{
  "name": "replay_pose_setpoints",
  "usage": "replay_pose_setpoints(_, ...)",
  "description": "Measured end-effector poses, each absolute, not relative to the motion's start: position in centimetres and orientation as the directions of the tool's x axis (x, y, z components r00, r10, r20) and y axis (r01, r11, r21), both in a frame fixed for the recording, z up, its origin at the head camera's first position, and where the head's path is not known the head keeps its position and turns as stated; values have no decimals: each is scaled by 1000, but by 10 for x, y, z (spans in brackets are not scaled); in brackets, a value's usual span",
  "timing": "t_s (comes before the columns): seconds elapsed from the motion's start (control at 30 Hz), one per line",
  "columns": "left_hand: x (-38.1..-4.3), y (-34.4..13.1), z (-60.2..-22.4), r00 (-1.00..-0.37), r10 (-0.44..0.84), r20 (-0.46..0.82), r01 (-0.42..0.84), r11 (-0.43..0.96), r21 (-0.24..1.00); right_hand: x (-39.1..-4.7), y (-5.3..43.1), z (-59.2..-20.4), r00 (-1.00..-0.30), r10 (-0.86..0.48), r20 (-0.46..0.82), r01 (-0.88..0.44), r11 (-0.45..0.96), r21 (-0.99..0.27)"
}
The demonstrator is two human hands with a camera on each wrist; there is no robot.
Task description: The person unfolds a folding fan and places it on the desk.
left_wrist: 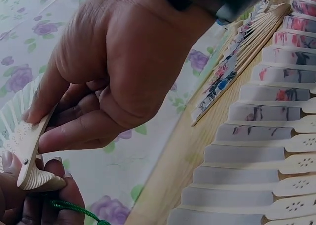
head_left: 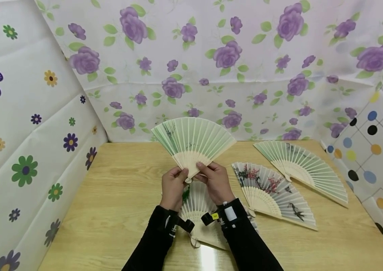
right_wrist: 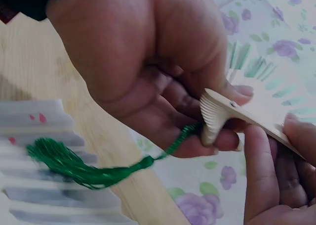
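Note:
In the head view both hands hold up a spread pale-green folding fan (head_left: pixel 196 139) by its slatted base. The left hand (head_left: pixel 173 188) pinches the base near the pivot, thumb in front. My right hand (head_left: pixel 216 182) grips the base's right side, its thumb lying across the slats. The fanned-out slat ends (right_wrist: pixel 212 118) and the pivot show between the fingers in the right wrist view. From them hangs a green tassel (right_wrist: pixel 94 173). Below the hands, partly hidden by the forearms, another open fan (head_left: pixel 196 203) lies on the wooden table.
To the right, a white open fan with pink blossoms (head_left: pixel 269 188) lies on the table (head_left: pixel 120 195). Behind it lies a green open fan (head_left: pixel 308 165). A flowered cloth (head_left: pixel 198 56) hangs along the back edge, with patterned cloths at both sides.

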State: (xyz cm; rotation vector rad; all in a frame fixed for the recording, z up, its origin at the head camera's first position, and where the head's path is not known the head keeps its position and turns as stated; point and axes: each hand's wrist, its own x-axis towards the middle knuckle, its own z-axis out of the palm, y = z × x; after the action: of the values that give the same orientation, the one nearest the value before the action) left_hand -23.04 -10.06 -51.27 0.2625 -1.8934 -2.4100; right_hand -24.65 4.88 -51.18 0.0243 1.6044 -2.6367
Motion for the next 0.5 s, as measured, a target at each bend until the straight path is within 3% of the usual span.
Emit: replay_pose_setpoints(0.5, -230, -102, -511, -980, -178, -88, -27, -321, 947, -241, 39, -511, -999, 31, -41, 21, -496, -868)
